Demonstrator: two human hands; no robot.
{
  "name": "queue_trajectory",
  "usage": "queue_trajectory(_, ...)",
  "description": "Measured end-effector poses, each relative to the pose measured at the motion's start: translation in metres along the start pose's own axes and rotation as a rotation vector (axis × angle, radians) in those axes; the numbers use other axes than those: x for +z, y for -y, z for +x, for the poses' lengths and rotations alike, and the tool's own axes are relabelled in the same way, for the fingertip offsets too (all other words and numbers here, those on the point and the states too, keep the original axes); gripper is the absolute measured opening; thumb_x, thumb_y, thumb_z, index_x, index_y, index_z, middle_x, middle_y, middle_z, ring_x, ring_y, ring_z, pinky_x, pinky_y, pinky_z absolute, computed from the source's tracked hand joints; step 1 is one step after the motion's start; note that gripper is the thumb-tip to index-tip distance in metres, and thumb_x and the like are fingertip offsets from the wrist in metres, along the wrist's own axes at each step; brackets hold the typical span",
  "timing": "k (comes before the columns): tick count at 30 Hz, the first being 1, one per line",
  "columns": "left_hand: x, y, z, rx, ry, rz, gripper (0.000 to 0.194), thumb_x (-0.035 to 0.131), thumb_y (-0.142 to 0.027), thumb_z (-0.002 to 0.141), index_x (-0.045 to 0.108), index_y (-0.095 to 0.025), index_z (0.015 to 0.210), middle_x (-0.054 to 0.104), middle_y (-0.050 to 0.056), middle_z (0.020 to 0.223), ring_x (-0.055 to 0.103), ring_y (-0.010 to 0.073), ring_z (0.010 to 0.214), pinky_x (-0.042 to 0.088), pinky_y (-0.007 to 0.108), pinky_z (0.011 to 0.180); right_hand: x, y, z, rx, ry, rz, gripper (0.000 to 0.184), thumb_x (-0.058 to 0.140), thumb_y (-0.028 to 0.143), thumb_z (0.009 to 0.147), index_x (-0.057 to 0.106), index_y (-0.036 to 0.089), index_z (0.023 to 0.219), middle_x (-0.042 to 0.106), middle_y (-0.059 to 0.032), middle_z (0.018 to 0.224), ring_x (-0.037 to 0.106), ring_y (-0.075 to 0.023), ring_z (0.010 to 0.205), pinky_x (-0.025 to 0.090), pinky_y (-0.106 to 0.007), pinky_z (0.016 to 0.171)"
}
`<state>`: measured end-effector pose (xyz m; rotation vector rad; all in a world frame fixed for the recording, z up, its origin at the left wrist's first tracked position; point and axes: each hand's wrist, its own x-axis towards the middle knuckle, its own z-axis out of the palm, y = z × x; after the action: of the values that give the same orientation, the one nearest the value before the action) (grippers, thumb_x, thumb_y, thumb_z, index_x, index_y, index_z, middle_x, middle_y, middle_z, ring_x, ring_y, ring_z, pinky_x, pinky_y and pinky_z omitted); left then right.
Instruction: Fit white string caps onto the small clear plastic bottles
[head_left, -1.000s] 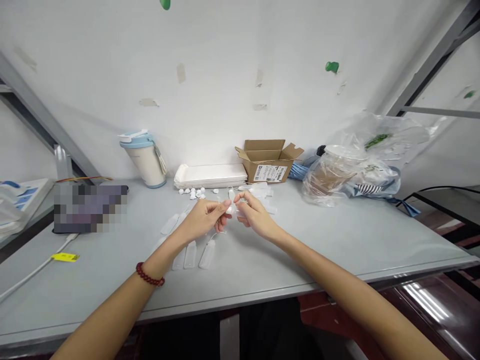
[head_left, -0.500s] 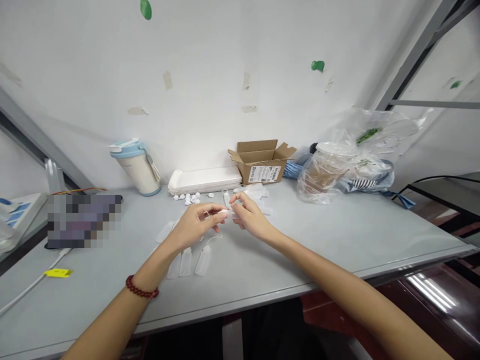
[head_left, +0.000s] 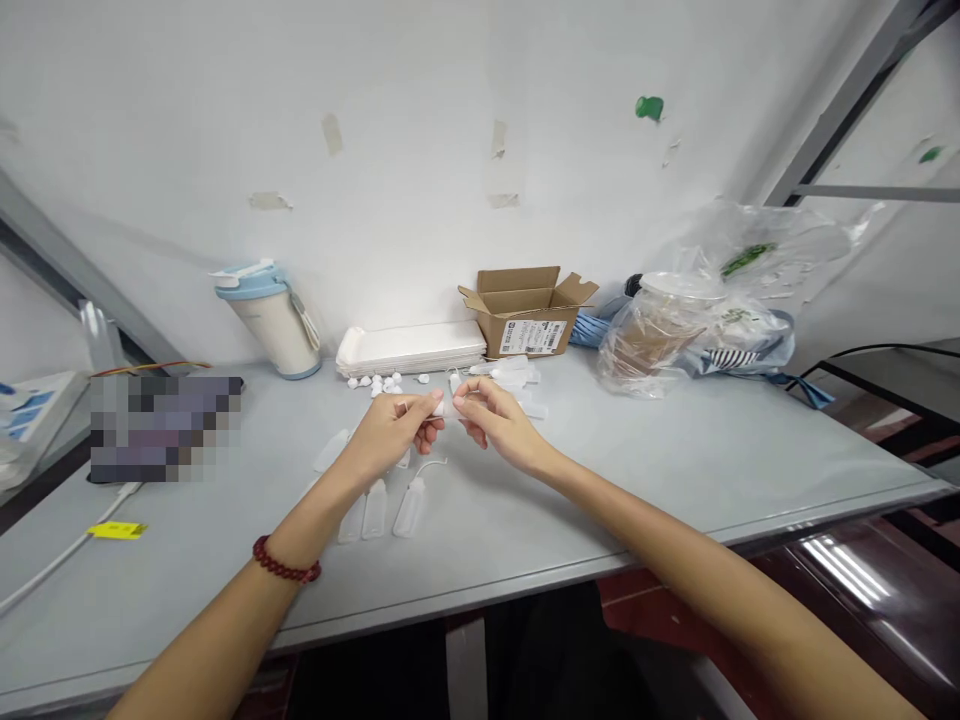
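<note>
Over the middle of the table, my left hand [head_left: 394,428] pinches a small white cap [head_left: 439,409] between thumb and fingers. Right against it, my right hand [head_left: 501,422] is closed around a small translucent squeeze bottle [head_left: 451,411], mostly hidden by the fingers. Cap and bottle neck meet between the hands; how far they are joined cannot be made out. Below my hands lies a squeeze bottle with a thin bent spout [head_left: 409,507], beside other translucent bottles [head_left: 374,510]. Several loose white caps [head_left: 388,384] sit behind my left hand, and more bottles [head_left: 517,372] lie behind my right.
Along the wall stand a stack of white trays [head_left: 412,347], an open cardboard box [head_left: 525,325] and a cream tumbler with blue lid [head_left: 270,320]. A plastic-bagged tub [head_left: 652,335] is at right. At left lie a blurred dark object [head_left: 161,428] and a white cable [head_left: 56,557].
The hands have drawn closer together, and the right fingers now cover more of the bottle. The camera view has shifted slightly.
</note>
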<state>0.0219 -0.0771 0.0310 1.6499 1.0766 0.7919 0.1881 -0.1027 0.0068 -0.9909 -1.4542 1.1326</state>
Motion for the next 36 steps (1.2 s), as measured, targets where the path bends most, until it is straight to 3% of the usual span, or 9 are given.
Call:
queue_trajectory(3, -0.002, 0.001, 0.002, -0.044, -0.033, -0.057, 0.047, 0.059, -0.056, 0.077, 0.060, -0.013, 0.057, 0.056, 0.001, 0.051, 0.051, 0.0110, 0.045, 0.043, 0.025, 0.048, -0.001, 0.001, 0.000, -0.041, 0.019, -0.092, 0.027, 0.054, 0.043, 0.084, 0.057, 0.018, 0.093, 0.054, 0.0019, 0.068, 0.043, -0.0078, 0.052, 0.036, -0.022, 0.050)
queue_trajectory(6, -0.003, 0.001, 0.003, -0.045, -0.029, -0.080, 0.046, 0.060, -0.056, 0.075, 0.061, -0.013, 0.059, 0.057, 0.002, 0.052, 0.050, 0.0110, 0.045, 0.044, 0.026, 0.048, -0.002, 0.000, 0.001, -0.040, 0.038, -0.087, 0.032, 0.053, 0.047, 0.084, 0.060, 0.016, 0.086, 0.051, 0.0024, 0.064, 0.042, -0.0074, 0.049, 0.035, -0.023, 0.049)
queue_trajectory(10, -0.002, 0.000, 0.003, 0.051, 0.026, -0.026, 0.041, 0.064, -0.052, 0.072, 0.062, -0.013, 0.061, 0.062, 0.003, 0.059, 0.056, 0.0128, 0.053, 0.048, 0.026, 0.056, -0.005, 0.000, 0.004, 0.074, 0.049, 0.081, 0.038, 0.057, 0.051, 0.079, 0.050, 0.017, 0.065, 0.043, 0.0047, 0.056, 0.034, -0.0052, 0.043, 0.029, -0.022, 0.042)
queue_trajectory(13, -0.003, 0.000, 0.001, 0.124, 0.046, 0.069, 0.035, 0.064, -0.048, 0.074, 0.066, -0.014, 0.068, 0.066, 0.004, 0.066, 0.058, 0.0142, 0.060, 0.049, 0.027, 0.063, -0.006, 0.002, 0.005, 0.165, 0.052, 0.187, 0.040, 0.064, 0.050, 0.074, 0.046, 0.017, 0.062, 0.042, 0.0058, 0.054, 0.027, -0.0031, 0.041, 0.023, -0.020, 0.040)
queue_trajectory(18, -0.002, 0.000, -0.001, 0.196, 0.002, 0.144, 0.028, 0.065, -0.043, 0.075, 0.068, -0.016, 0.075, 0.067, 0.003, 0.068, 0.060, 0.0154, 0.065, 0.049, 0.026, 0.065, -0.006, 0.008, 0.002, 0.253, 0.032, 0.240, 0.038, 0.067, 0.049, 0.072, 0.050, 0.016, 0.064, 0.043, 0.0059, 0.052, 0.024, -0.0023, 0.040, 0.019, -0.020, 0.039)
queue_trajectory(22, 0.002, 0.002, 0.001, 0.128, 0.055, 0.077, 0.042, 0.055, -0.054, 0.080, 0.067, -0.015, 0.071, 0.067, 0.006, 0.071, 0.061, 0.0161, 0.065, 0.050, 0.027, 0.062, -0.006, 0.011, 0.002, 0.242, -0.012, 0.236, 0.040, 0.062, 0.053, 0.074, 0.060, 0.014, 0.082, 0.039, 0.0081, 0.047, 0.024, -0.0041, 0.039, 0.019, -0.020, 0.038)
queue_trajectory(27, 0.003, 0.003, 0.001, -0.012, 0.115, -0.088, 0.045, 0.056, -0.055, 0.079, 0.063, -0.013, 0.065, 0.063, 0.004, 0.066, 0.057, 0.0130, 0.055, 0.048, 0.027, 0.058, -0.005, 0.007, 0.003, 0.136, -0.036, 0.035, 0.044, 0.053, 0.056, 0.081, 0.062, 0.014, 0.093, 0.040, 0.0066, 0.050, 0.031, -0.0065, 0.041, 0.024, -0.021, 0.040)
queue_trajectory(32, -0.006, 0.001, 0.001, -0.114, 0.160, -0.329, 0.039, 0.062, -0.049, 0.078, 0.059, -0.013, 0.063, 0.057, 0.001, 0.063, 0.050, 0.0088, 0.051, 0.043, 0.024, 0.054, -0.003, 0.002, 0.000, -0.211, -0.120, -0.364, 0.032, 0.054, 0.041, 0.085, 0.059, 0.019, 0.108, 0.061, -0.0059, 0.092, 0.051, -0.0136, 0.070, 0.040, -0.025, 0.058)
queue_trajectory(36, -0.014, 0.000, 0.001, -0.119, 0.211, -0.365, 0.036, 0.064, -0.045, 0.078, 0.061, -0.013, 0.063, 0.056, 0.000, 0.063, 0.047, 0.0072, 0.051, 0.042, 0.023, 0.055, -0.006, -0.001, -0.003, -0.432, -0.091, -0.571, 0.023, 0.048, 0.034, 0.089, 0.060, 0.020, 0.103, 0.058, -0.0078, 0.084, 0.051, -0.0183, 0.072, 0.041, -0.030, 0.064)
